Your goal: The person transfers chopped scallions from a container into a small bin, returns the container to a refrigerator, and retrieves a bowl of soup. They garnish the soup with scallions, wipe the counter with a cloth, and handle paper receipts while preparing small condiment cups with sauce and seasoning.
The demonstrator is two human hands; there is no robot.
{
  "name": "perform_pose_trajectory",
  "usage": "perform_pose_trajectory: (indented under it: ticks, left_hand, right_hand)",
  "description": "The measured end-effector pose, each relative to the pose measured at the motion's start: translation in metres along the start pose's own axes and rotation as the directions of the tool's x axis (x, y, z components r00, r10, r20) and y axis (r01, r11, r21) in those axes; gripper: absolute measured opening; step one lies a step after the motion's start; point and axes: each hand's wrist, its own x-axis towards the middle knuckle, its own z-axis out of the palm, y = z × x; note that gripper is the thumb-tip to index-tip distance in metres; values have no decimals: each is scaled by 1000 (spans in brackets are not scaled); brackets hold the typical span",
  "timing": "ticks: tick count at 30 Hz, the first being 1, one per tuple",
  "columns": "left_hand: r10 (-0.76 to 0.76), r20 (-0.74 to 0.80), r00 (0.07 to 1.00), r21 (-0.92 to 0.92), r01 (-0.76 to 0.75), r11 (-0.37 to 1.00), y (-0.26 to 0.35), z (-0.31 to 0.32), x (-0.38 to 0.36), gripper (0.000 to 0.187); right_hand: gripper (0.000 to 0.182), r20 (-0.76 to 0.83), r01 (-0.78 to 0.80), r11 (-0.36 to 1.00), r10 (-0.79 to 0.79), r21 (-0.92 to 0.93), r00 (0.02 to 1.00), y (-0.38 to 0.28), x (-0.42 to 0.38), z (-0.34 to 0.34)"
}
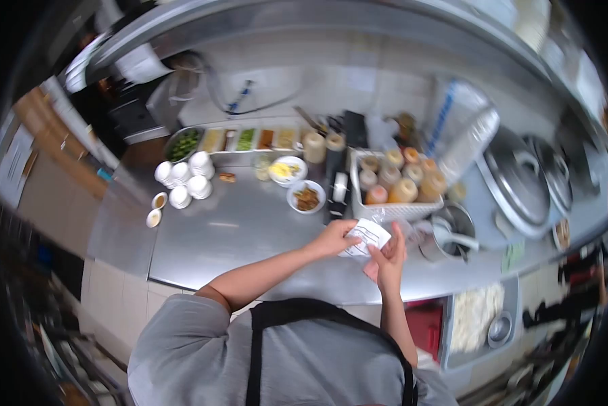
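A white printed paper slip (369,237) is held over the front part of the steel counter. My left hand (336,239) pinches its left side, the thumb lying on top. On the other side my right hand (390,256) grips the slip's lower right edge between thumb and fingers. Something pink (371,271) shows just below the slip, too blurred to name. Behind my hands stands a white basket (402,211) of squeeze bottles. A bowl of brown food (307,197) is to the left of it, with a bowl of yellow food (288,170) behind.
Stacked white cups (181,177) and two small sauce cups (154,218) stand on the left of the steel counter (229,264). Topping containers (246,139) line the back. At right are a metal pot (446,233) and large lids (520,176). A grey tub (480,325) sits below.
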Motion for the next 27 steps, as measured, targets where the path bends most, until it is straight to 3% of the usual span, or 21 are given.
perform_pose_trajectory:
  ticks: [1,3,7,9,10,11,13,17,19,21,23,25,26,27]
  left_hand:
    - [18,-97,995,195,2,981,8,-11,-7,27]
    - [80,-208,975,347,-3,938,32,-28,-24,29]
    - [298,-414,860,467,-81,881,48,-52,-56,26]
    - [141,-500,855,71,-122,990,55,-69,-73,24]
    - [187,-524,831,78,-172,982,53,-80,-81,24]
    - [197,-529,825,89,-177,980,59,-93,-91,24]
    - [376,-411,830,557,-98,825,70,-117,-115,16]
    - [413,-312,856,640,-132,757,92,-170,-154,14]
    - [583,-361,728,676,-226,701,125,-197,-171,15]
    - [717,-292,633,804,-243,542,175,-244,-184,22]
    - [890,-175,421,906,-286,313,246,-295,-195,16]
    - [914,-292,282,880,-294,372,330,-322,-207,10]
    - [954,-242,178,919,-274,284,363,-345,-206,11]
    - [952,-281,123,881,-361,307,398,-355,-203,13]
  right_hand:
    - [58,100,-109,993,114,-52,988,2,1,4]
    - [49,162,-176,984,177,-19,971,1,1,29]
    - [41,192,-175,984,174,-14,966,19,8,75]
    - [41,148,-45,998,50,-41,988,29,11,103]
    - [41,162,-38,999,43,-33,986,31,9,118]
    - [43,168,-19,999,13,34,986,27,4,136]
    - [46,176,5,995,-23,103,984,19,-6,169]
    - [54,210,115,986,-139,122,968,20,-15,224]
    - [54,145,169,974,-191,148,971,12,-18,242]
    - [51,138,191,977,-204,96,969,11,-16,248]
    - [49,122,199,974,-211,104,970,18,-16,250]
    - [49,135,196,977,-207,88,969,27,-19,245]
    - [48,159,188,980,-197,71,968,30,-23,242]
    - [48,138,189,980,-196,68,971,32,-27,239]
